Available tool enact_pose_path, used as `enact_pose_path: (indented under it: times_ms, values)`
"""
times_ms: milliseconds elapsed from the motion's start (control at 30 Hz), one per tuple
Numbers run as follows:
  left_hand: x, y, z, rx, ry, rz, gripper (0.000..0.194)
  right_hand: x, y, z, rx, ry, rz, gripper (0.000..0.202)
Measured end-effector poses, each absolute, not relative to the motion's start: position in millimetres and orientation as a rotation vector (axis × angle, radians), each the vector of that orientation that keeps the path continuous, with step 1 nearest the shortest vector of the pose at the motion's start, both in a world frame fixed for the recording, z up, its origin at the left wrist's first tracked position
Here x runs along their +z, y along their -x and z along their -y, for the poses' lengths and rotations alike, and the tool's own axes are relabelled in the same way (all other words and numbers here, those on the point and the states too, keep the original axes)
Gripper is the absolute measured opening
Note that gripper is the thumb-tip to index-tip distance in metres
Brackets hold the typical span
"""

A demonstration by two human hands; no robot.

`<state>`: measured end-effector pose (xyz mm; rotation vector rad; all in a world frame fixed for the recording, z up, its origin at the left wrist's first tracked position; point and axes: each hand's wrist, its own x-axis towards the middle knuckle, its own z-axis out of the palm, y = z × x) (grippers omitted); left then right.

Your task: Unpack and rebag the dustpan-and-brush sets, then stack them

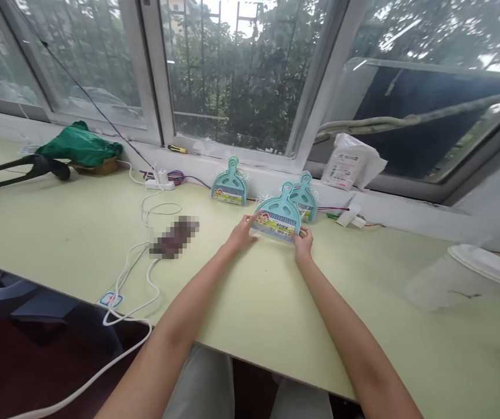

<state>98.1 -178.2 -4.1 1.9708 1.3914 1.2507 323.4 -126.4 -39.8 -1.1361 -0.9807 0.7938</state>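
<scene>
A teal dustpan-shaped item in clear plastic with a printed label [279, 214] is held upright between my two hands, tilted a little. My left hand [241, 234] grips its lower left edge, and my right hand [303, 241] grips its lower right corner. Just behind it, partly hidden, a second teal packaged item [305, 195] leans by the wall. Another teal packaged item [229, 185] stands upright against the wall to the left, touched by neither hand.
On the pale table [250, 291] lie white cables and a blurred dark object [174, 237] at left. A power strip [159, 184] and green bag [79, 145] sit near the wall. A white lidded container [463, 276] stands at right; a white package [350, 163] rests on the sill.
</scene>
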Motion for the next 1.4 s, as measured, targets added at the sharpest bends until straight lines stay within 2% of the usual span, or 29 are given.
enact_pose_path:
  times_ms: [167,233,433,633,767,833,1100,1267,1400]
  values:
    - [-9,-62,149,1.415,-1.84,-1.729,0.022,-45,-269,84,0.842,1.092,1.024,0.04]
    - [-10,-49,134,1.51,-1.691,-1.784,0.006,-47,-251,70,0.815,1.067,1.089,0.04]
    - [-13,-16,92,1.701,-1.263,-1.913,0.009,-48,-201,33,0.684,1.086,1.275,0.034]
    - [-16,3,56,1.78,-1.036,-2.084,0.007,-40,-165,6,0.338,1.181,1.58,0.029]
    - [-16,10,34,1.858,-0.825,-2.075,0.031,-39,-149,-10,0.226,1.258,1.684,0.027]
    - [-18,14,23,1.865,-0.817,-2.046,0.038,-42,-143,-18,0.178,1.28,1.719,0.031]
    - [-24,21,-3,1.914,-0.92,-2.103,0.044,-62,-130,-42,0.039,1.291,1.791,0.057]
    - [-26,26,-6,1.805,-1.026,-1.919,0.044,-60,-130,-40,0.134,1.248,1.868,0.069]
    - [-28,27,-8,1.834,-1.029,-1.935,0.05,-54,-129,-36,0.205,1.368,1.956,0.07]
